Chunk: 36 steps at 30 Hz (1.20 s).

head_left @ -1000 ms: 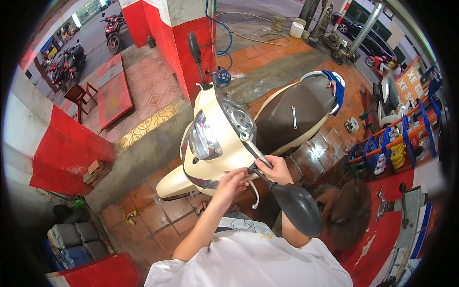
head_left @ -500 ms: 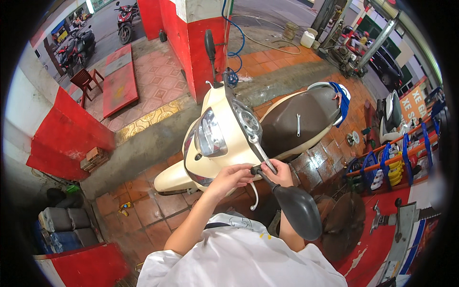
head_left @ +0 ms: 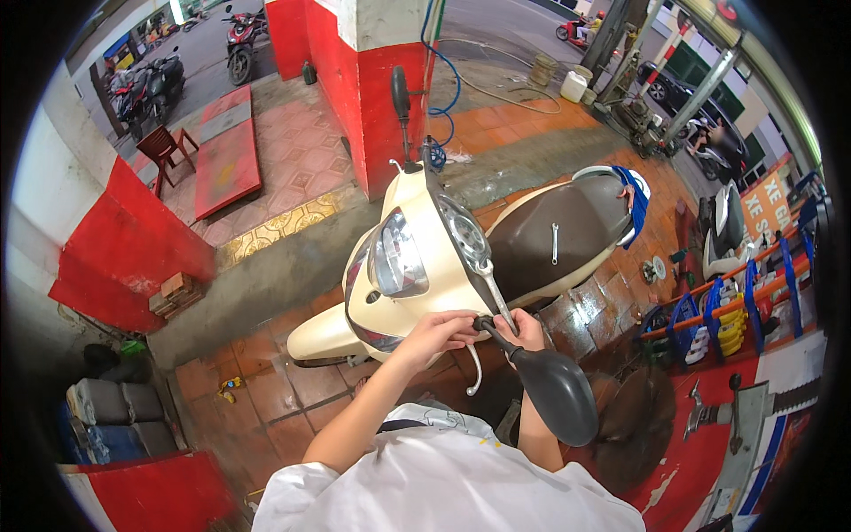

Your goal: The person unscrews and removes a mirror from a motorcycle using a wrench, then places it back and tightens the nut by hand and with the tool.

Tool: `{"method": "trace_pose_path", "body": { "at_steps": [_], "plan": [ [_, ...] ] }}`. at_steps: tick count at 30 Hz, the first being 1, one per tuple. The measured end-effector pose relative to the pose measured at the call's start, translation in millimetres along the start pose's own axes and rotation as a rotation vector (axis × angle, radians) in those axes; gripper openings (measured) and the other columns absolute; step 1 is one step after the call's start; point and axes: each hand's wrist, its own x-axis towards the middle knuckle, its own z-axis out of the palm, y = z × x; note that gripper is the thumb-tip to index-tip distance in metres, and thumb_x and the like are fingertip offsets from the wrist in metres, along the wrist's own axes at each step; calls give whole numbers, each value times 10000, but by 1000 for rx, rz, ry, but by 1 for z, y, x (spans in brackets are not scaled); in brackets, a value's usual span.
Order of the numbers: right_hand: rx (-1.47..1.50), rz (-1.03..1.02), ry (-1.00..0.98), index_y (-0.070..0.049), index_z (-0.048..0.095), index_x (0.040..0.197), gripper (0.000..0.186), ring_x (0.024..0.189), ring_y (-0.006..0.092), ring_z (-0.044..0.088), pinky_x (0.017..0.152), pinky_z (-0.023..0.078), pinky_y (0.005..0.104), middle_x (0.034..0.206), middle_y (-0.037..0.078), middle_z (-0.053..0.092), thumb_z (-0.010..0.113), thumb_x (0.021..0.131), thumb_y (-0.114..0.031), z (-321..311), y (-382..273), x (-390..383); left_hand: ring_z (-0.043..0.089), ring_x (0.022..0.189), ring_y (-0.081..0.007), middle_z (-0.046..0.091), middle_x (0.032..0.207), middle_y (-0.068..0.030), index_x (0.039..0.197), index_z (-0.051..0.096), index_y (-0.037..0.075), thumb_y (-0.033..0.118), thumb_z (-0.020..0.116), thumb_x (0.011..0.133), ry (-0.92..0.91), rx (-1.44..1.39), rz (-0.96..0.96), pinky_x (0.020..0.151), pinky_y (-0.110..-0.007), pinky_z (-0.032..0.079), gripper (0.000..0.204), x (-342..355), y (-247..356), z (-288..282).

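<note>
Mirror was at your hands, on the near side of the scooter

Biggest around you was the red-and-white pillar, at the far side and left of centre. Nearer, in the middle of the scene, stood the cream scooter, its front fender toward the left and its long brown seat reaching to the far right. On the right ran a rack with orange rails and blue straps. A flat red panel lay at the far left, near a brown chair. Blue cloth hung at the seat's far end. Near you, just right of centre, was the black mirror, its stem slanting away to the left; whether that stem was seated in the scooter, you could not tell. A second mirror stood upright at the scooter's far side. Your right hand was closed around one end of a silver wrench, just beside the stem. Your left hand was half curled, its fingertips at the black joint on the stem's inner end; whether they pinched it could not be told. Just nearer than the joint, a silver lever stuck out toward you. Another wrench lay on the seat.
</note>
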Motion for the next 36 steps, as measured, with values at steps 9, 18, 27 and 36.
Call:
{"method": "trace_pose_path", "body": {
  "at_steps": [9,18,27,36],
  "plan": [
    [122,-110,-271,64,670,972,240,737,76,579,647,465,265,783,39,670,663,931,-172,2,-42,32,657,1076,-194,665,1183,-118,1288,564,65,196,572,971,-3,-329,100,878,-278,528,343,-12,-35,6],
    [9,-66,14,13,689,1009,207,704,56,548,631,434,230,769,2,649,675,937,-181,3,-5,-9,665,1001,-154,693,1079,-116,1323,561,20,185,584,964,-101,-335,13,865,-250,529,396,13,-26,-8],
    [211,-129,-203,46,693,1059,183,809,81,613,730,494,249,873,40,697,655,909,-51,4,-22,29,613,1148,-205,639,1225,-131,1323,522,48,196,579,961,-108,-427,29,951,-292,486,396,-7,-30,-2],
    [312,17,-109,37,681,1051,204,803,60,585,719,466,214,896,16,680,651,956,-141,2,1,4,646,1063,-207,677,1113,-119,1276,575,22,260,553,971,-126,-402,79,959,-316,484,388,13,-37,-7]
  ]
}}
